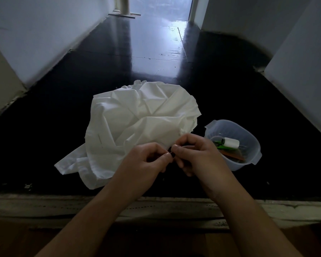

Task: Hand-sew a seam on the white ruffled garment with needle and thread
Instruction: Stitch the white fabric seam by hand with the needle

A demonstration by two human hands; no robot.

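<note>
Hands (171, 156) just before white garment (137, 115)

Your forearms are reaching in from the bottom edge, converging at centre. Your left hand (146, 160) and right hand (195, 154) are meeting fingertip to fingertip, fingers curled, each pinching one small dark item between thumb and forefinger; what it is cannot be told.

two hands (171, 157), one white garment (137, 119), one plastic bowl (248, 156), one thread spool (231, 142)
</note>
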